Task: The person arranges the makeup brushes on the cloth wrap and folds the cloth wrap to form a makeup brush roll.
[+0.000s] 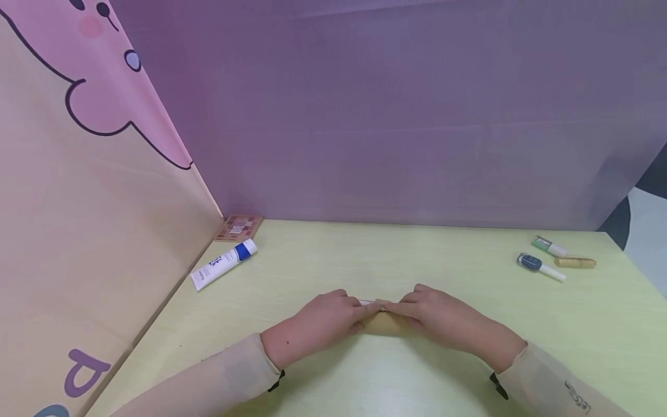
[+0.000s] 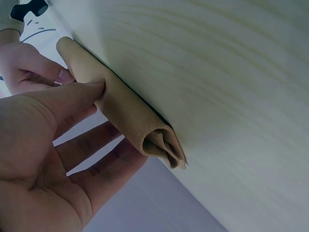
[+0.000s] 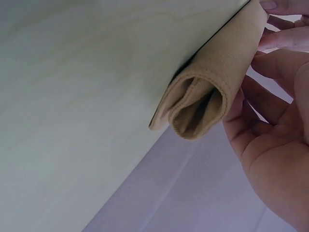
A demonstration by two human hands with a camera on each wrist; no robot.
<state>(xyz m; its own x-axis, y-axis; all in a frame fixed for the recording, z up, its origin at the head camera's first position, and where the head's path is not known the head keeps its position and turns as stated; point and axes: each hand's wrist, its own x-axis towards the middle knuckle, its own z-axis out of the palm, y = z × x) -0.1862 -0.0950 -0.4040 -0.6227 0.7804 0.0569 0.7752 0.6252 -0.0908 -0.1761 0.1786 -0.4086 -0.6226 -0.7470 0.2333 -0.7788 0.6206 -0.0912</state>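
Observation:
A tan cloth (image 1: pixel 385 326) lies on the table in front of me, folded over into a loose roll. My left hand (image 1: pixel 325 315) holds its left half, the thumb pressing the near side and the fingers behind it. On the right half my right hand (image 1: pixel 443 318) grips in the same way, and the two hands almost meet at the middle. At the roll's open end the cloth (image 2: pixel 120 104) shows inner folds in the left wrist view. A stitched edge runs round the other end of the cloth (image 3: pixel 227 63) in the right wrist view.
At the back left lie a white tube (image 1: pixel 224 264) with a blue band and a checkered flat box (image 1: pixel 238 228). To the right are a green bottle (image 1: pixel 549 246), a dark blue bottle (image 1: pixel 540 267) with a long white cap, and a tan stick (image 1: pixel 575 263). Purple fabric (image 1: pixel 396 116) hangs behind.

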